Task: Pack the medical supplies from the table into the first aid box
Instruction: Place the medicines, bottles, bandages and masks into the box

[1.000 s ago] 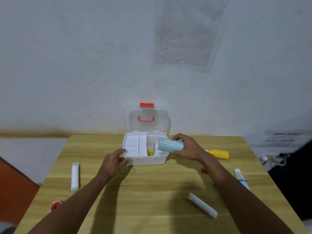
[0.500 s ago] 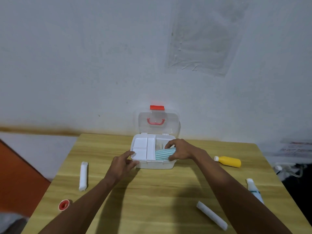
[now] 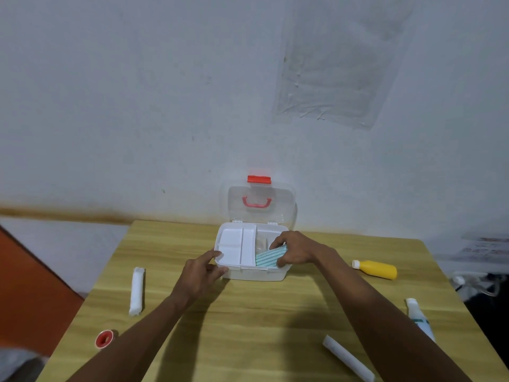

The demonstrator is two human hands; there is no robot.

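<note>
The white first aid box (image 3: 253,273) stands open at the table's far middle, its clear lid (image 3: 260,204) with red handle upright against the wall. A white divided tray fills the box's left half. My right hand (image 3: 296,250) presses a teal striped roll (image 3: 268,257) down into the right half, fingers still around it. My left hand (image 3: 202,272) grips the box's front left corner. On the table lie a white gauze roll (image 3: 137,290) at the left, a red tape roll (image 3: 104,339), a yellow bottle (image 3: 376,269), a white tube (image 3: 420,319) and a white wrapped roll (image 3: 348,358).
The wooden table (image 3: 248,326) ends at the wall behind the box. A red-brown surface lies off the table's left edge. Cables and papers sit past the right edge.
My right hand has carried the teal roll from above the box's right side down into the box. The left hand stays on the box's corner. The camera view shifted left.
</note>
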